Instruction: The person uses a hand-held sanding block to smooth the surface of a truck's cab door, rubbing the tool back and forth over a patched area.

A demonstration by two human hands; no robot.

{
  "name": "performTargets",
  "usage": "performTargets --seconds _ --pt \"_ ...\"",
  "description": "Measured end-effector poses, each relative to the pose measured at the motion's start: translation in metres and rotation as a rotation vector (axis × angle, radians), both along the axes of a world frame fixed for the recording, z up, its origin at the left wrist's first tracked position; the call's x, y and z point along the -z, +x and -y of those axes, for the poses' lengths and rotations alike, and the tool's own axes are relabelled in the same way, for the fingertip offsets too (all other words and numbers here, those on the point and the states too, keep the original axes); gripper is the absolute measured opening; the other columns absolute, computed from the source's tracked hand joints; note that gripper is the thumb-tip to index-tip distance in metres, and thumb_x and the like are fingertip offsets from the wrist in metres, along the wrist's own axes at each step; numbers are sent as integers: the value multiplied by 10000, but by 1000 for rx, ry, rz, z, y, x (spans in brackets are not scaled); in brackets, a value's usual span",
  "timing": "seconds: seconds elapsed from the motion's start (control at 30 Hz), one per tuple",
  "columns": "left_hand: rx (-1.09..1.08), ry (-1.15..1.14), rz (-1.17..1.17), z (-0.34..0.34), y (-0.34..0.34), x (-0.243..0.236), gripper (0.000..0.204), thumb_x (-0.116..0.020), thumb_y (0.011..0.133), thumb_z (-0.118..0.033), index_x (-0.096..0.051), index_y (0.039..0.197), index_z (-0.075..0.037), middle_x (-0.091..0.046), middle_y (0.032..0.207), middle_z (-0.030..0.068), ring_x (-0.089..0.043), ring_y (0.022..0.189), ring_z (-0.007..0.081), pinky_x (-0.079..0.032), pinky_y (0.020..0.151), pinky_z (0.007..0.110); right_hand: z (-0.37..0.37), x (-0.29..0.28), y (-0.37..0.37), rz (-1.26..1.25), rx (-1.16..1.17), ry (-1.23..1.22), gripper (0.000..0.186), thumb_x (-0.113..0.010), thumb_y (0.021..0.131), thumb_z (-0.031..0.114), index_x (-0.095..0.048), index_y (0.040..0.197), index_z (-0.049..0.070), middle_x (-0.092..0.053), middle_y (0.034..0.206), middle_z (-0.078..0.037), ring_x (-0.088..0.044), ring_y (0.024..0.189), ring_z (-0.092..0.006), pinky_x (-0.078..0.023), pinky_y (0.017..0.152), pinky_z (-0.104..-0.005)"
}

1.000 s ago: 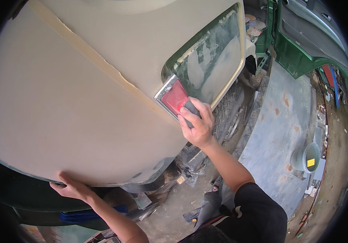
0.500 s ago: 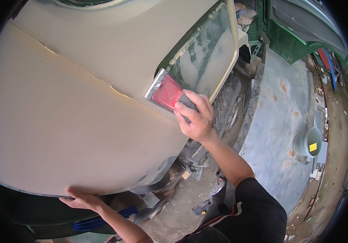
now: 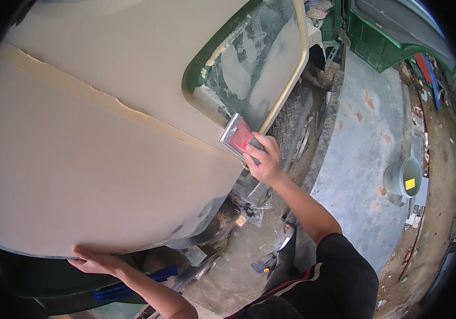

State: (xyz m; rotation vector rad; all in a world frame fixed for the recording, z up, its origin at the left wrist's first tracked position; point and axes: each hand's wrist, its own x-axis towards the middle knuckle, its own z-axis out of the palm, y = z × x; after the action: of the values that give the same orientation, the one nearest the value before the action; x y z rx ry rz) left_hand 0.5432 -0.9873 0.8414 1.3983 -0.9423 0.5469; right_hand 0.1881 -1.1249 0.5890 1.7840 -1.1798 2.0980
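My right hand point(image 3: 268, 162) is closed round the dark handle of a wide red-and-black scraper point(image 3: 237, 137). Its broad blade, smeared along the edge, lies by the right end of a raised tan filler strip point(image 3: 105, 103). That strip runs diagonally across a large curved beige body panel point(image 3: 100, 175). Just above the scraper is a recessed green area point(image 3: 244, 74) patched with pale filler and framed by a cream rim. At the panel's lower edge rests my left hand point(image 3: 97, 262), fingers apart, one lying over the edge; its other fingers are partly hidden.
To the right a large grey metal sheet point(image 3: 366, 122) lies on the ground, with a bucket point(image 3: 398, 178) on its far side. A green panel point(image 3: 376, 40) stands at the upper right. Dark vehicle parts and scraps lie below the beige panel, beside a blue object point(image 3: 132, 284).
My right hand has moved the scraper right and down along the strip to the panel's right edge. More of the green recess shows. My left hand stays at the lower edge.
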Motion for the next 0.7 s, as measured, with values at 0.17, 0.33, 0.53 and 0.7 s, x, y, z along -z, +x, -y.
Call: performTargets --seconds 0.17,0.33,0.53,0.7 --pt "-43 18 3 -4 -2 -1 817 -637 976 -676 -521 1252 85 -634 1203 215 -657 1039 281 -597 862 423 6 -78 11 -49 21 -84 403 -834 773 94 -730 1147 203 -679 1256 -158 -665 894 -314 -559 743 -394" --pt "-32 13 41 -2 1 -2 816 -625 974 -694 -535 1229 77 -639 1186 209 -660 1036 265 -599 849 415 -6 49 0 -100 37 37 487 -820 825 100 -639 1260 223 -645 1285 -165 -668 912 -335 -561 757 -416" --pt "-44 18 30 -4 4 -1 791 -630 977 -684 -540 1210 67 -632 1184 204 -662 1032 261 -600 846 408 6 -43 6 -65 2 -64 401 -822 808 101 -714 1180 204 -669 1245 -155 -659 898 -312 -555 746 -409" --pt "-11 5 -10 1 10 -4 769 -637 984 -662 -533 1205 67 -630 1186 200 -662 1022 255 -603 846 411 -3 44 -3 -92 21 6 408 -827 807 109 -679 1173 211 -664 1243 -145 -661 896 -308 -558 753 -404"
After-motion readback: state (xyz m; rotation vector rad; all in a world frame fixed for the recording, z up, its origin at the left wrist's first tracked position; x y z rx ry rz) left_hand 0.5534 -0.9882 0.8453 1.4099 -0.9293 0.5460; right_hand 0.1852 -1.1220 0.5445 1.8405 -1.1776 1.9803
